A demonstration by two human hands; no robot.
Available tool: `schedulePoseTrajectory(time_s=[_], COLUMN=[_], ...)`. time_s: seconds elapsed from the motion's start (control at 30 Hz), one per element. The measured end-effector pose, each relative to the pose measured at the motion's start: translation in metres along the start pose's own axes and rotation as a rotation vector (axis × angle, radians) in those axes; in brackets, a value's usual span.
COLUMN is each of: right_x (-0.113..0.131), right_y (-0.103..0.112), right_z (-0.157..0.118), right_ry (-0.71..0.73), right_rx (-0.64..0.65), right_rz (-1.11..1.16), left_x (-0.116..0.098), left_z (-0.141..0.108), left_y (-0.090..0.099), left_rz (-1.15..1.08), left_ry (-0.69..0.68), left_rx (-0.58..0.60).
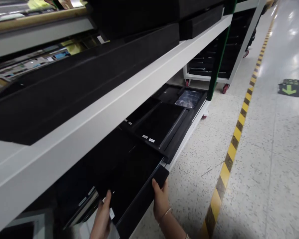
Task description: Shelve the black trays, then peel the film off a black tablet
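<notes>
Both hands [132, 207] on black tray [129, 179]

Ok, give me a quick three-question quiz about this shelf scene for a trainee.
1. True or false: the right hand grips the outer edge of the black tray on the lower shelf.
2. Which wrist wears a bracelet?
3. The floor stripe is: A) red and white, B) yellow and black, C) solid blue.

Key: 1 true. 2 right. 3 B. The left hand rests on the same tray's near end.
</notes>
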State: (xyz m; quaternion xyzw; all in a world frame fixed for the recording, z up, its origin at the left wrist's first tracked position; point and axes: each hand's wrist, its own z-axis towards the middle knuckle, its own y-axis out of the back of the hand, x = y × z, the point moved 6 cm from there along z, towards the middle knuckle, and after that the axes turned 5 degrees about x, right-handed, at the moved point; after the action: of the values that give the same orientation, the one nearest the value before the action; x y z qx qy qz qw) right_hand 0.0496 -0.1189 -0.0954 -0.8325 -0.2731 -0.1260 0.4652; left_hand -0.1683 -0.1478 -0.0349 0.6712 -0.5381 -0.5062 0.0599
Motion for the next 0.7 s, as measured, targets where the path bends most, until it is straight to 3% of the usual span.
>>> schedulePoseTrajectory(time_s=[0.07,0.17,0.27,0.53,0.7], right_x=[0.0,0.004,0.005,0.012,0.004], right_y=[0.002,0.007,0.013,0.02,0.018], right_z=[0.005,0.013,0.017,0.024,0.016], right_ry=[0.017,0.069,0.064,0.113,0.11], right_rx=[-0.026,-0.036,-0.051,-0.045,-0.019], right_rz=[-0.003,-0.068,-0.136,-0.347,-0.387], left_x=[0.012,0.016,0.017,0.037,0.042], left_z=[-0.009,-0.015,-0.012,0.004,0.005], left_y=[-0.019,-0.035,-0.041,-0.059,-0.05], left_rz=[-0.273,-0.534,-0.603,-0.694,-0.762], left_ry=[0.143,0.288,0.244,0.188,0.152], left_rx=[0.092,0.082,0.048,0.13,0.105])
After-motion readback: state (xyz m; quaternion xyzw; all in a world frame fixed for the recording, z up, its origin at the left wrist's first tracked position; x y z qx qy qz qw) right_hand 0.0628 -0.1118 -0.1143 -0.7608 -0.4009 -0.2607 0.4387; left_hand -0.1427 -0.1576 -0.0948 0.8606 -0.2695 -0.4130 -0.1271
